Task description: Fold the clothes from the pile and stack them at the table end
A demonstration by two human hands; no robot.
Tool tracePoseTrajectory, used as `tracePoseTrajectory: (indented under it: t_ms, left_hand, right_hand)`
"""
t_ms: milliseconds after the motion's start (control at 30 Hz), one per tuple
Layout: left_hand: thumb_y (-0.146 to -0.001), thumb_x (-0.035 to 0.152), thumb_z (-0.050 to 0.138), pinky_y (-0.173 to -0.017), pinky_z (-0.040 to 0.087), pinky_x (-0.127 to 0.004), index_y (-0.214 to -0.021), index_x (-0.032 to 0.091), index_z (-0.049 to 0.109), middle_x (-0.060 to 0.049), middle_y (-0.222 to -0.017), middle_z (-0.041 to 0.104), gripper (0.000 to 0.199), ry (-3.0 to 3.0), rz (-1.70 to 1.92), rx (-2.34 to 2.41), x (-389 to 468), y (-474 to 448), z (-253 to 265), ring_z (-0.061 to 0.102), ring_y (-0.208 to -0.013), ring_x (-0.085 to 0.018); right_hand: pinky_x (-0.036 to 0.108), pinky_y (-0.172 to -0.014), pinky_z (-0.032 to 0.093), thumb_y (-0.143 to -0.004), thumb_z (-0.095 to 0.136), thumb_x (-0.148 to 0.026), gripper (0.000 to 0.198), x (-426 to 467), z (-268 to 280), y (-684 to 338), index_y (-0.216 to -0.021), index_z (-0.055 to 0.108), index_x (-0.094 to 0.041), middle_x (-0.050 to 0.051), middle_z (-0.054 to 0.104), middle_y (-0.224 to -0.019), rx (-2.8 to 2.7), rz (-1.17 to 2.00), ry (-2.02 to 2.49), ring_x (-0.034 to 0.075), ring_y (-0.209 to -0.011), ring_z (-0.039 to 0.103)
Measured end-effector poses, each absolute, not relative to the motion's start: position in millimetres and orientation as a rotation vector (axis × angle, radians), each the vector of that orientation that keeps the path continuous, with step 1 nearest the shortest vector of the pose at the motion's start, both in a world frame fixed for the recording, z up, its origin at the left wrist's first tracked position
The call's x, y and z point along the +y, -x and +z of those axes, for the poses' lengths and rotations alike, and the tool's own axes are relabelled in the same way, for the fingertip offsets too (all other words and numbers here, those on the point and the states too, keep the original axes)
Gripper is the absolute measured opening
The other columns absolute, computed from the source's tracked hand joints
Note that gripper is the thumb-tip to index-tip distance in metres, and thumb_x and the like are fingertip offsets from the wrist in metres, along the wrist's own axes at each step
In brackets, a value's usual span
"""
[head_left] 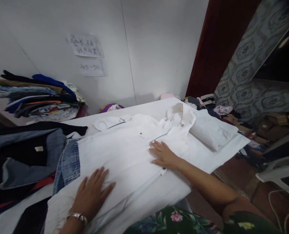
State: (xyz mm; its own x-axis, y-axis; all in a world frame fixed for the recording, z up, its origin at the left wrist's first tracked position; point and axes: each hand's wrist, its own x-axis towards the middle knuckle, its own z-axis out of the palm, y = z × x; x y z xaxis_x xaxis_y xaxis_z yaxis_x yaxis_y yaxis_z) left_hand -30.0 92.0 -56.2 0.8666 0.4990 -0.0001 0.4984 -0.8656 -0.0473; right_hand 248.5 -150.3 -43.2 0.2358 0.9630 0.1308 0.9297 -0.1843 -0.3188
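A white hooded jacket [124, 152] lies spread out across the white table [207, 159], its hood toward the right and its hem toward the left. A chest pocket flap with a dark snap and a dark piping line show on it. My left hand [93, 191], with a bracelet at the wrist, rests flat on the lower part, fingers spread. Flat on the chest area lies my right hand [165, 156], fingers apart, close to the dark line. Neither hand holds anything. Just past the hood sits a folded white garment [215, 130].
At the left, dark clothes and a denim piece [70, 159] lie beside the jacket. Behind them rises a stack of folded clothes [39, 97]. Handwritten paper signs [87, 45] hang on the wall. Cardboard boxes [276, 123] and a white plastic chair [281, 172] stand at right.
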Motion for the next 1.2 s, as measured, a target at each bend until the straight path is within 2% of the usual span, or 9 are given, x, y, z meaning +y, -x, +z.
tracePoseTrajectory:
  t_ms: [100,267,400,500,667,767,900,1033,1200]
  left_hand:
    - [-0.082,0.056,0.037,-0.112,0.023,-0.05,-0.136,0.021,0.048,-0.005,-0.147,0.038,0.065,2.991,0.032,-0.798,90,30,-54,0.031,-0.138,-0.025]
    - [-0.082,0.056,0.037,-0.113,0.023,-0.049,-0.136,0.023,0.048,-0.003,-0.147,0.037,0.064,3.009,-0.006,-0.815,90,32,-57,0.031,-0.138,-0.023]
    - [-0.083,0.053,0.036,-0.113,0.022,-0.051,-0.136,0.02,0.048,-0.006,-0.148,0.036,0.063,3.018,-0.048,-0.789,90,33,-60,0.031,-0.138,-0.025]
    - [-0.083,0.052,0.036,-0.114,0.022,-0.05,-0.135,0.022,0.049,-0.004,-0.147,0.038,0.062,3.014,-0.062,-0.815,89,32,-59,0.031,-0.138,-0.025]
    - [-0.081,0.054,0.039,-0.114,0.023,-0.049,-0.135,0.024,0.049,-0.003,-0.146,0.039,0.062,3.034,-0.023,-0.827,89,31,-55,0.032,-0.137,-0.025]
    - [-0.08,0.053,0.039,-0.114,0.024,-0.049,-0.133,0.026,0.051,-0.001,-0.145,0.04,0.06,3.022,-0.016,-0.857,88,31,-53,0.033,-0.137,-0.024]
    - [-0.079,0.051,0.041,-0.114,0.023,-0.047,-0.131,0.029,0.052,0.001,-0.145,0.039,0.058,3.01,-0.026,-0.876,87,30,-54,0.033,-0.137,-0.023]
    - [-0.08,0.054,0.042,-0.114,0.023,-0.048,-0.132,0.031,0.052,0.001,-0.145,0.038,0.058,3.038,-0.008,-0.899,85,30,-51,0.033,-0.137,-0.024]
    - [-0.083,0.057,0.039,-0.115,0.021,-0.049,-0.136,0.026,0.048,-0.003,-0.148,0.036,0.062,3.098,0.035,-0.922,81,32,-44,0.029,-0.138,-0.025]
  right_hand:
    - [0.049,-0.115,0.009,-0.09,0.039,-0.059,0.064,-148,-51,-262,-0.144,0.036,-0.024,0.008,0.022,-0.154,-1.683,0.276,2.295,0.025,-0.143,0.012]
    - [0.046,-0.115,0.011,-0.09,0.036,-0.061,0.063,-150,-52,-265,-0.142,0.039,-0.025,0.006,0.021,-0.154,-1.642,0.318,2.281,0.024,-0.143,0.013]
    - [0.048,-0.114,0.01,-0.093,0.031,-0.057,0.059,-146,-40,-278,-0.142,0.039,-0.025,0.006,0.018,-0.155,-1.582,0.157,2.355,0.024,-0.144,0.011]
    - [0.049,-0.114,0.009,-0.094,0.032,-0.053,0.058,-144,-39,-306,-0.142,0.039,-0.021,0.009,0.021,-0.155,-1.428,-0.008,2.56,0.026,-0.144,0.009]
    - [0.048,-0.113,0.012,-0.094,0.032,-0.052,0.061,-147,-60,-346,-0.145,0.033,-0.018,0.008,0.021,-0.154,-1.125,0.074,2.813,0.025,-0.143,0.011]
    - [0.046,-0.113,0.012,-0.094,0.031,-0.052,0.061,-150,-69,-351,-0.145,0.031,-0.018,0.006,0.019,-0.155,-1.108,0.081,2.81,0.023,-0.144,0.008]
    - [0.051,-0.111,0.012,-0.094,0.031,-0.051,0.059,-148,-66,-347,-0.144,0.034,-0.02,0.008,0.021,-0.155,-1.096,0.112,2.818,0.025,-0.143,0.01]
    - [0.056,-0.11,0.01,-0.094,0.032,-0.051,0.057,-127,-53,-338,-0.142,0.037,-0.02,0.012,0.024,-0.153,-1.191,-0.058,2.737,0.028,-0.143,0.011]
    - [0.055,-0.11,0.013,-0.093,0.033,-0.053,0.058,-80,-45,-326,-0.142,0.037,-0.021,0.011,0.026,-0.153,-1.407,-0.116,2.573,0.028,-0.143,0.013]
